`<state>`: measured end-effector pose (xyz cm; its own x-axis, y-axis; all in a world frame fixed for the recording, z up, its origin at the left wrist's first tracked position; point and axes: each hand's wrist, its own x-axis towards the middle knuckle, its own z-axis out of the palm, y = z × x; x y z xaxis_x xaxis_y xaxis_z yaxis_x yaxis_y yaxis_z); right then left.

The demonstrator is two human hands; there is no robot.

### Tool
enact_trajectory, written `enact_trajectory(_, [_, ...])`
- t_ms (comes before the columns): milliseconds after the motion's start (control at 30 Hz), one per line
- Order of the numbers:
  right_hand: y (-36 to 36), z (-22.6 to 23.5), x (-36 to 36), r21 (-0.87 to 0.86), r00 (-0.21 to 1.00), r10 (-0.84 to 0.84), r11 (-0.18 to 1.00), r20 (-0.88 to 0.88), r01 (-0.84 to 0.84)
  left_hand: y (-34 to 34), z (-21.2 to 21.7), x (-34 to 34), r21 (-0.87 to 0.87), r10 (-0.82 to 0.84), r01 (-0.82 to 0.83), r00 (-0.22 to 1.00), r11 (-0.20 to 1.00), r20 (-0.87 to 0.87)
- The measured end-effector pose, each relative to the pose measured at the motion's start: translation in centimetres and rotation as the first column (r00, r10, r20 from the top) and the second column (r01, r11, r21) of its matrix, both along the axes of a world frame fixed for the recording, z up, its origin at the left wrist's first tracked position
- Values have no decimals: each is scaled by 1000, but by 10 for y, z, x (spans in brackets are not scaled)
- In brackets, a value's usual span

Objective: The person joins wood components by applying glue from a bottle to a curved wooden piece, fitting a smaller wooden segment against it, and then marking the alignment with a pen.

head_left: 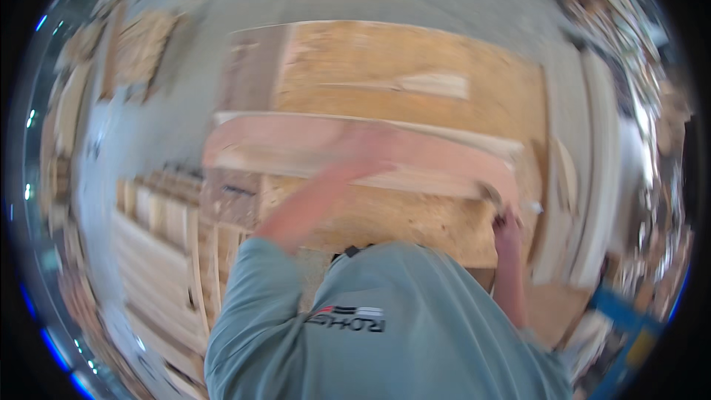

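A long, curved pinkish board with a pale wood edge lies across the wooden workbench. Over the middle of that board is my left hand, smeared by motion, so its fingers cannot be read. My right hand is at the board's right end with its fingers closed. A small dark curved shape shows just beside them, too blurred to name. Behind the board, a pale tapered piece of wood rests on the bench.
A small dark item lies on the bench's left part. Stacked wooden slats stand at the left. Long pale boards are on the right, near a blue frame. More timber lies on the floor at far left.
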<state>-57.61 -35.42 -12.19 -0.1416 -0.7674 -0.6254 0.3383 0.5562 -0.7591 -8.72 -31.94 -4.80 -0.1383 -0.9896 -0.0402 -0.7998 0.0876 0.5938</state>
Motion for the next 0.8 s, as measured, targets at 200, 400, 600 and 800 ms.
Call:
enact_trajectory(200, [-10, 24, 33, 17, 988, 83, 997, -131, -81, 54, 5, 90, 139, 133, -233, 853, 963, 505])
enact_trajectory(400, [-4, 20, 26, -21, 995, 101, 995, -9, -101, 52, 3, 102, 107, 125, -209, 846, 972, 518])
enact_trajectory(600, [-23, 16, 31, -30, 991, 134, 990, -27, -135, 50, -5, 113, 117, 169, -259, 851, 959, 497])
enact_trajectory(800, [-39, 31, 42, -23, 917, 187, 978, -352, -209, 36, -1, 114, 172, 128, -251, 843, 952, 523])
